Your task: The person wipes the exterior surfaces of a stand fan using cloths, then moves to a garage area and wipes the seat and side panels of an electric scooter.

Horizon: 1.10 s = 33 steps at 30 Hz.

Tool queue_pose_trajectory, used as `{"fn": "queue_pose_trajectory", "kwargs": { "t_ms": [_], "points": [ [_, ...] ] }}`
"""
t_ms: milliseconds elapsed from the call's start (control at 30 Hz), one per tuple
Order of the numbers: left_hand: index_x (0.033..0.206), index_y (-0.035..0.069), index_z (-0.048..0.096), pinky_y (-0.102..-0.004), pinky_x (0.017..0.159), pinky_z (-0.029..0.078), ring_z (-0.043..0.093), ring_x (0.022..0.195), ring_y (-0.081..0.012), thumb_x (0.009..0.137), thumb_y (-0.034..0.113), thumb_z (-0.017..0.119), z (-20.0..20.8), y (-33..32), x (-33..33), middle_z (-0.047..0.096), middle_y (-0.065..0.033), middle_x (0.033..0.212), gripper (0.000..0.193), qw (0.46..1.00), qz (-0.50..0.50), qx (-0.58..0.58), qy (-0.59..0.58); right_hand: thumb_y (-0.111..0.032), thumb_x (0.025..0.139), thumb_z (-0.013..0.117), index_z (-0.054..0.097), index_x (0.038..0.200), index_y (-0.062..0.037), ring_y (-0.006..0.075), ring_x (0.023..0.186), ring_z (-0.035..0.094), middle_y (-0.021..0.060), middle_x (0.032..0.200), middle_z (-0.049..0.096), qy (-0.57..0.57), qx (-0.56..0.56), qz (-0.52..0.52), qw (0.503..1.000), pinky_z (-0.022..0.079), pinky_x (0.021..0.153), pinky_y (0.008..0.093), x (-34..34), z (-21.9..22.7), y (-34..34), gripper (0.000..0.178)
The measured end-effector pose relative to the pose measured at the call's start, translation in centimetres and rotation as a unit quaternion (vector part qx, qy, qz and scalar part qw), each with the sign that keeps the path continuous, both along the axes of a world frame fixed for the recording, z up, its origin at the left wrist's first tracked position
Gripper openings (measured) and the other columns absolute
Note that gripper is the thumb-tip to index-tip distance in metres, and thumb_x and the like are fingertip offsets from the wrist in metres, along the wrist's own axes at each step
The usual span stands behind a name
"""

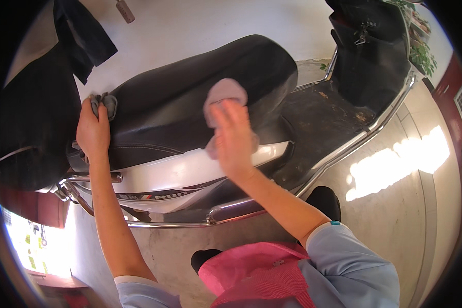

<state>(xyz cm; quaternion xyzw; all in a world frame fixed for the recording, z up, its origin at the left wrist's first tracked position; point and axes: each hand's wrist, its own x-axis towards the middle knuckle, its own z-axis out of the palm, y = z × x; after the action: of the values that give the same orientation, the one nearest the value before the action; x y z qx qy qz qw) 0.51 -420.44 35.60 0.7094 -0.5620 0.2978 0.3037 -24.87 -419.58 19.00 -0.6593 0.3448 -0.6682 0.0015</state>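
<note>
A black scooter seat point(174, 97) stretches across the middle of the head view, above a glossy white side panel point(164, 172). My right hand point(234, 146), slightly blurred, presses a pale pink cloth point(227, 91) against the near side of the seat; the cloth shows beyond the fingertips and beside the palm. At the seat's left end, my left hand point(93, 134) has its fingers closed around a bunched grey cloth point(108, 105).
Chrome guard rails point(169, 224) run along the scooter's near side. To the right lie its black footboard point(318, 118) and front shield point(377, 66). A large black case point(36, 118) stands behind the seat at left. Potted greenery point(423, 59) is at far right.
</note>
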Motion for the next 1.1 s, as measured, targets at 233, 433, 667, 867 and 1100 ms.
{"fn": "queue_pose_trajectory", "kwargs": {
  "t_ms": [233,433,667,867,1100],
  "points": [
    [0.11,0.01,0.055,-0.0441,0.073,0.045,0.059,0.09,-0.0388,0.088,0.032,0.048,0.6,0.8,-0.9,0.063,-0.018,0.098,0.032,1.0,0.003,-0.009,0.004,-0.004,0.073,0.055,0.056,0.121,-0.0049,0.0327,0.121,0.045,0.0141,0.128,0.049,0.141,-0.052,0.017,0.989,0.035,0.104,0.0421,-2.1,-2.0,1.1,0.048],
    [0.12,0.008,0.053,-0.0411,0.08,0.044,0.058,0.098,-0.0374,0.089,0.033,0.047,0.1,0.6,-0.3,0.061,-0.0187,0.107,0.04,1.0,0.011,0.007,0.009,0.0,0.083,0.048,0.045,0.129,0.0002,0.0388,0.122,0.042,0.023,0.133,0.041,-0.06,0.173,-0.051,0.982,0.036,0.101,0.0401,-6.2,-7.4,2.7,0.046],
    [0.125,0.007,0.051,-0.0399,0.084,0.044,0.057,0.104,-0.0361,0.09,0.036,0.048,-0.1,0.1,0.4,0.06,-0.0183,0.112,0.046,1.0,0.012,0.01,0.001,-0.009,0.089,0.046,0.037,0.132,0.0047,0.0447,0.123,0.037,0.0306,0.136,0.033,-0.133,0.274,-0.104,0.947,0.032,0.104,0.0428,-8.3,-12.3,-3.0,0.047],
    [0.119,0.008,0.053,-0.0418,0.079,0.045,0.059,0.096,-0.0371,0.089,0.032,0.048,-0.2,-0.2,0.2,0.063,-0.0177,0.103,0.039,1.0,0.007,-0.026,-0.014,-0.013,0.09,0.045,0.036,0.134,0.0034,0.0427,0.127,0.034,0.0281,0.136,0.037,-0.133,0.273,-0.058,0.951,0.028,0.106,0.0433,-9.3,-14.5,-3.5,0.048],
    [0.119,0.005,0.053,-0.0406,0.081,0.045,0.059,0.098,-0.0369,0.09,0.032,0.049,-0.4,-0.3,1.1,0.062,-0.0192,0.107,0.04,0.999,-0.01,-0.028,-0.019,-0.018,0.092,0.042,0.049,0.127,-0.0013,0.0365,0.121,0.04,0.0252,0.129,0.044,-0.16,0.297,-0.025,0.941,0.032,0.101,0.0425,-11.6,-15.6,-4.8,0.038]
  ]
}}
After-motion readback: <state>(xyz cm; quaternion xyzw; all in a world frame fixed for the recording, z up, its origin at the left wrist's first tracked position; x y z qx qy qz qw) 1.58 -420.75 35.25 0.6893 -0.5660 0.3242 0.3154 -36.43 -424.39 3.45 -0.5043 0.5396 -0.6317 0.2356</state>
